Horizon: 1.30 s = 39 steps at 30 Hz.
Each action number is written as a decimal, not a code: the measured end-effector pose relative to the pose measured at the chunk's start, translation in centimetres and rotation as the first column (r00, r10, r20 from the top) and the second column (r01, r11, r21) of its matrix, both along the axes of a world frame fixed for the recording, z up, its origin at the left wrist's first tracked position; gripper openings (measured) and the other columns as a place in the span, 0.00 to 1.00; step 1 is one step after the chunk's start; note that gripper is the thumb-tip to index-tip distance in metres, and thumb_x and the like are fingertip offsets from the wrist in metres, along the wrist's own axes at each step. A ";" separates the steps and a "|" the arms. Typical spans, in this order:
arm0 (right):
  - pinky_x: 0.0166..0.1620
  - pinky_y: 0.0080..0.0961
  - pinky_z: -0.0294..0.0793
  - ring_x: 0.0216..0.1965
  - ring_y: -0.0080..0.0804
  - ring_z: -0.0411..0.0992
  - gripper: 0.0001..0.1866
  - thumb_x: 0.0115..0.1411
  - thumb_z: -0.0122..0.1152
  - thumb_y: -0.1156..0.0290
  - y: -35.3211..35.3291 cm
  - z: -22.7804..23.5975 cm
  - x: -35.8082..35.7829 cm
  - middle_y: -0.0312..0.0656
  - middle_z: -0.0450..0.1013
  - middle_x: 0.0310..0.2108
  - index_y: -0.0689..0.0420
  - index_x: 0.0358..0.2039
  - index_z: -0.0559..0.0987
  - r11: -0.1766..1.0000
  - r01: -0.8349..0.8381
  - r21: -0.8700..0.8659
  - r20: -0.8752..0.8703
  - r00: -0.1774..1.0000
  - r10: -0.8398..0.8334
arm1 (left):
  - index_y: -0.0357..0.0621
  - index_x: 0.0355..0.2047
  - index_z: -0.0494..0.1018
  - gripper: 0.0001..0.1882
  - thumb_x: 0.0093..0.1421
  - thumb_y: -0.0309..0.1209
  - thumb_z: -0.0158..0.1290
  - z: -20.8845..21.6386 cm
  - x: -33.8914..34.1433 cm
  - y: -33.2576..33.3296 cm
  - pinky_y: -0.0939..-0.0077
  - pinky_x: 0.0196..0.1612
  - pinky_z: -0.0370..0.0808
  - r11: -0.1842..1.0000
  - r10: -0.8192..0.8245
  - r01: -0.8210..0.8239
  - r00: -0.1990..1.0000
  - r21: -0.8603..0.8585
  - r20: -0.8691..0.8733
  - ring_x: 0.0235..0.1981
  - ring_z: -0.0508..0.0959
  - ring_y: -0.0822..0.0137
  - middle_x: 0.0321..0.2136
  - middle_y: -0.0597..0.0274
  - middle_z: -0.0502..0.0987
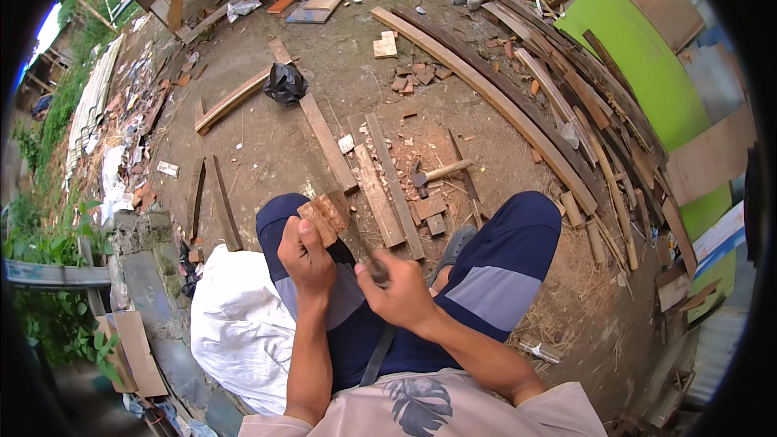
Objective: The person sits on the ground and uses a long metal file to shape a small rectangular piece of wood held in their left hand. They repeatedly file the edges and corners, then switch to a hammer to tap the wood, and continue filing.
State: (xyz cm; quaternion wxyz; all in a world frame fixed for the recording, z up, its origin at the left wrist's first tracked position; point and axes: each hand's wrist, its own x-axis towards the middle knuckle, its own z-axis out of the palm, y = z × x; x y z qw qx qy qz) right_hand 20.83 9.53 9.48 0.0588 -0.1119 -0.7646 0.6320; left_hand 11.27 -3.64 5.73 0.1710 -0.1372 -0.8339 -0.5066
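My left hand [307, 265] is closed around a small reddish-brown wooden block [326, 217] with a rough, grooved face, held up above my left knee. Close beside it on the right, my right hand [401, 291] is wrapped round a slim dark tool [377, 273]. Most of that tool is hidden in the fist, so its kind cannot be made out. On the ground past my knees lies a hammer [445, 170] with a wooden handle. Small wood offcuts [429, 207] are next to it, and narrow wooden strips [377, 194] lie to its left.
Long planks [502, 105] stretch along the right, near a bright green panel [639, 65]. A black plastic bag [285, 82] sits on a plank ahead. White cloth [243, 316] lies by my left thigh, beside a low concrete wall [154, 299]. Wood scraps and litter dot the dirt.
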 end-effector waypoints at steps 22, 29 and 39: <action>0.26 0.37 0.70 0.19 0.45 0.73 0.14 0.59 0.61 0.66 0.8 3.8 -0.8 0.51 0.72 0.17 0.65 0.25 0.75 0.998 -0.017 -0.060 0.061 0.998 0.021 | 0.36 0.21 0.59 0.19 0.71 0.30 0.42 -0.1 -0.3 0.7 0.70 0.23 0.56 0.986 0.054 -0.045 0.997 0.158 -0.054 0.19 0.58 0.69 0.17 0.62 0.56; 0.24 0.30 0.69 0.17 0.27 0.71 0.13 0.61 0.61 0.67 0.7 -2.3 -1.1 0.43 0.73 0.16 0.66 0.29 0.77 0.987 -0.127 0.094 0.164 0.980 0.111 | 0.34 0.29 0.70 0.18 0.72 0.33 0.38 0.1 0.0 0.3 0.77 0.28 0.63 1.000 0.006 -0.005 0.999 0.031 -0.034 0.24 0.66 0.75 0.22 0.66 0.67; 0.26 0.37 0.70 0.20 0.45 0.75 0.16 0.59 0.62 0.64 -0.3 -1.8 -0.4 0.53 0.72 0.17 0.66 0.27 0.76 0.993 -0.113 0.021 0.143 0.984 0.109 | 0.36 0.20 0.57 0.21 0.71 0.32 0.41 -0.3 -0.2 0.2 0.70 0.22 0.55 0.984 0.041 -0.034 0.999 0.177 -0.033 0.19 0.58 0.71 0.17 0.62 0.56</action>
